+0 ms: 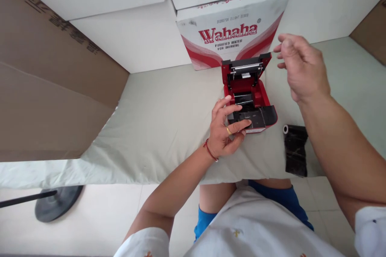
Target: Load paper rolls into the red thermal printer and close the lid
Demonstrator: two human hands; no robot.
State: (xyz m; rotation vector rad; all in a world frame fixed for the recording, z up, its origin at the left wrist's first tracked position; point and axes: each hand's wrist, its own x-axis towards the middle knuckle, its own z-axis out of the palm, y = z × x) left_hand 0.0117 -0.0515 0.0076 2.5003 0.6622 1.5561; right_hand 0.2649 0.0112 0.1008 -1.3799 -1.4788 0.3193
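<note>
A small red and black printer [251,96] stands on the cloth-covered table [169,128] with its lid swung up and its inside bay showing. My left hand [226,128] rests against the printer's left front corner, fingers spread over its black front part. My right hand [301,66] hovers in the air to the right of the raised lid, fingers loosely curled; whether it holds anything is not visible. A black roll with a white core [295,148] lies on the cloth to the right of the printer, partly behind my right forearm.
A white and red "Wahaha" carton [232,28] stands just behind the printer, with white boxes [132,36] stacked beside it. Brown cardboard [45,80] leans at the left. A black round stand base [57,202] sits on the tiled floor at lower left.
</note>
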